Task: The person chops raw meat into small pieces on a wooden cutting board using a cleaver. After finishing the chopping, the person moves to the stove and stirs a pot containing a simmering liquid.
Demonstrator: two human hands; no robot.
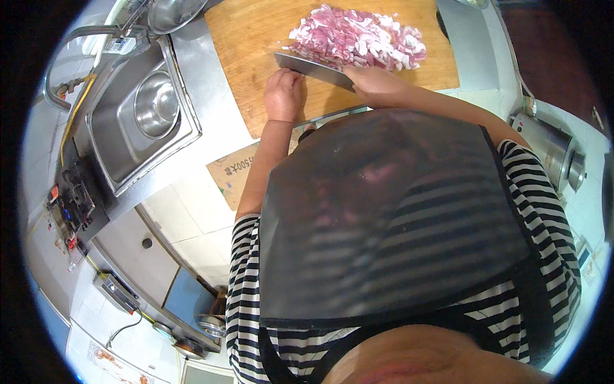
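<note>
My right hand [376, 85] grips a broad-bladed cleaver [319, 72], and its handle is hidden in the fist. The blade stands on edge on a wooden cutting board [244, 57], slanting from upper left to lower right. My left hand [284, 93] rests on the board with curled fingers, close against the near face of the blade. Whether those fingers pinch anything cannot be seen. Just beyond the cleaver lies a heap of sliced raw meat [355, 38], pink with white fat, its near edge partly behind the blade.
To the left is a stainless-steel sink [112, 115] holding a metal bowl [157, 104], with a faucet [50, 79] over it. Another metal bowl [173, 14] stands beyond. Flattened cardboard [232, 170] lies below the board's near edge. A cylindrical metal appliance [547, 144] is at right.
</note>
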